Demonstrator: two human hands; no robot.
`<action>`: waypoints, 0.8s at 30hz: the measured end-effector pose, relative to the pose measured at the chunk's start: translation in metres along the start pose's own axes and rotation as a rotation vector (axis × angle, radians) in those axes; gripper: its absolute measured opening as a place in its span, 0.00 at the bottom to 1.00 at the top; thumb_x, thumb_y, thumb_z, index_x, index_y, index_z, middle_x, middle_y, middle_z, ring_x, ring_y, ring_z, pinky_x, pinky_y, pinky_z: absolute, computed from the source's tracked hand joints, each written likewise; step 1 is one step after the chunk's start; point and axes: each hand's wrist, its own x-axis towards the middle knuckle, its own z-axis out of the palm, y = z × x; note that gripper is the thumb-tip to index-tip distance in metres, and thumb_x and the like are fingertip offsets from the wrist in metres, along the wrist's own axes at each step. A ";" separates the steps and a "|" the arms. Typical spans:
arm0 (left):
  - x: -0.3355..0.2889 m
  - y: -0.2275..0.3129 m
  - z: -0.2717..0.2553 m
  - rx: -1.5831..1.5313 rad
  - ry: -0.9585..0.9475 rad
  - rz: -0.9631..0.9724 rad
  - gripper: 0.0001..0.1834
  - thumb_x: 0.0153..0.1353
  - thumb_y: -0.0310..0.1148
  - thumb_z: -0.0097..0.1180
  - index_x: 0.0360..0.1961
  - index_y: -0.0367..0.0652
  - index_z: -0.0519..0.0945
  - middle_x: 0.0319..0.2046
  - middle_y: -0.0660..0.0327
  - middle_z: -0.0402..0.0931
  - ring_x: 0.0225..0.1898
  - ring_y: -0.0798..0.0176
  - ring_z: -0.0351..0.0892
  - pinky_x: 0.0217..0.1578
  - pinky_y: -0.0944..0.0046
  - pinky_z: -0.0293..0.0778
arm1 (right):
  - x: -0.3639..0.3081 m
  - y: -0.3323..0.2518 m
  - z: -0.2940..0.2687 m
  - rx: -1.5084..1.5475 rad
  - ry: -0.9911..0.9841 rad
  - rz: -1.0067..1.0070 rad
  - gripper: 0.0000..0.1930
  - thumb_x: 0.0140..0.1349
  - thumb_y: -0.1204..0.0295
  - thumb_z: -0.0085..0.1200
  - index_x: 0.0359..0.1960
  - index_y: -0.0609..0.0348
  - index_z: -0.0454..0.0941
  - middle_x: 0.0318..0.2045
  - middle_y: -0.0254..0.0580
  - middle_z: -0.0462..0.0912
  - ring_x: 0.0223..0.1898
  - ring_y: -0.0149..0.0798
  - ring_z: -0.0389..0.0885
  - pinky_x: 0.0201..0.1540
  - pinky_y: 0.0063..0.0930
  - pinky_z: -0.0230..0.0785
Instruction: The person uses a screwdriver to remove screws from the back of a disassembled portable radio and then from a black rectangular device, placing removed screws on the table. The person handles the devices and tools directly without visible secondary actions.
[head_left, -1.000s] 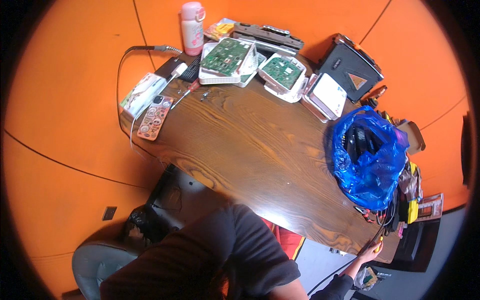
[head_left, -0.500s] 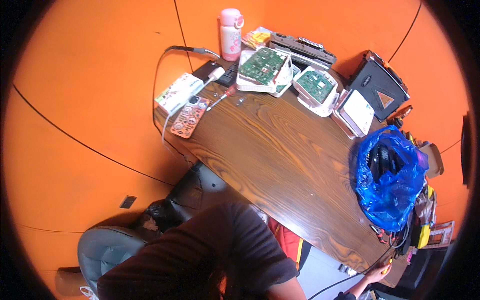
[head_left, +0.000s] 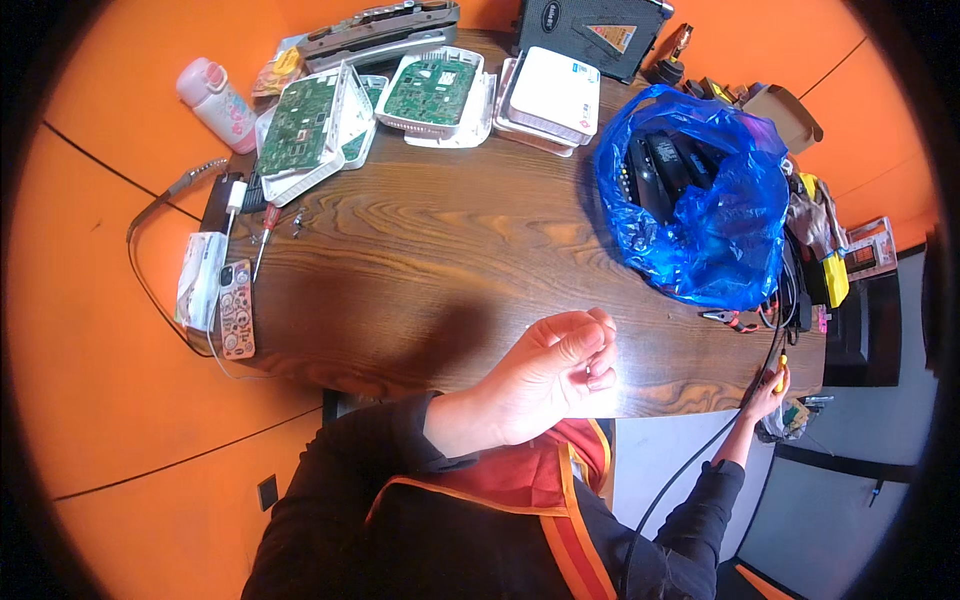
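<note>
My left hand (head_left: 545, 375) is raised above the table's front edge, its fingers curled and the thumb pressed against them. What lies in them, if anything, is too small or hidden to make out. Far to the right, my right hand (head_left: 768, 395) is closed around a yellow-handled screwdriver (head_left: 781, 374) at the table's right front corner. Red-and-black pliers (head_left: 728, 320) lie just beyond that hand, beside a blue plastic bag (head_left: 700, 250) holding black devices.
Along the back of the wooden table (head_left: 480, 240) are opened white casings with green circuit boards (head_left: 428, 92), a stack of white boxes (head_left: 553, 95) and a black case (head_left: 590, 35). A red-handled screwdriver (head_left: 267, 235), phone (head_left: 237, 310) and pink bottle (head_left: 215, 105) are at left.
The view has turned, and the table now sits more level. My left hand has come into sight over the table edge. My right hand still holds the yellow-handled screwdriver.
</note>
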 end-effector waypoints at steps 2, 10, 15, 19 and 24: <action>0.007 0.001 0.003 -0.042 0.026 -0.010 0.09 0.59 0.42 0.55 0.30 0.51 0.80 0.27 0.72 0.58 0.30 0.73 0.58 0.32 0.72 0.58 | -0.002 -0.003 0.003 -0.032 0.015 0.010 0.15 0.66 0.64 0.47 0.51 0.55 0.70 0.33 0.32 0.77 0.29 0.22 0.72 0.30 0.15 0.65; 0.029 0.001 0.003 -0.069 0.050 -0.032 0.08 0.60 0.40 0.55 0.30 0.47 0.78 0.28 0.71 0.59 0.31 0.73 0.60 0.32 0.73 0.60 | -0.013 -0.019 0.008 -0.165 0.043 -0.081 0.17 0.66 0.63 0.46 0.53 0.57 0.69 0.31 0.34 0.77 0.29 0.24 0.73 0.32 0.16 0.66; 0.041 0.010 -0.012 0.091 0.153 0.029 0.08 0.58 0.34 0.58 0.26 0.46 0.72 0.28 0.71 0.59 0.30 0.73 0.60 0.33 0.73 0.60 | -0.014 -0.015 0.007 -0.010 0.017 0.031 0.16 0.66 0.64 0.46 0.53 0.57 0.69 0.30 0.31 0.75 0.29 0.24 0.70 0.32 0.15 0.65; 0.054 0.023 -0.036 0.322 0.247 0.072 0.06 0.56 0.28 0.58 0.26 0.46 0.73 0.28 0.70 0.63 0.30 0.74 0.62 0.33 0.73 0.59 | -0.016 -0.013 0.005 0.073 -0.007 0.084 0.17 0.66 0.64 0.46 0.53 0.56 0.68 0.30 0.32 0.74 0.29 0.24 0.69 0.29 0.16 0.65; 0.088 0.031 -0.055 0.747 0.323 0.208 0.01 0.56 0.23 0.56 0.28 0.39 0.77 0.33 0.66 0.69 0.34 0.73 0.67 0.37 0.72 0.64 | -0.020 -0.020 0.008 0.154 0.032 0.161 0.17 0.67 0.64 0.45 0.54 0.55 0.67 0.29 0.32 0.73 0.27 0.23 0.68 0.26 0.13 0.62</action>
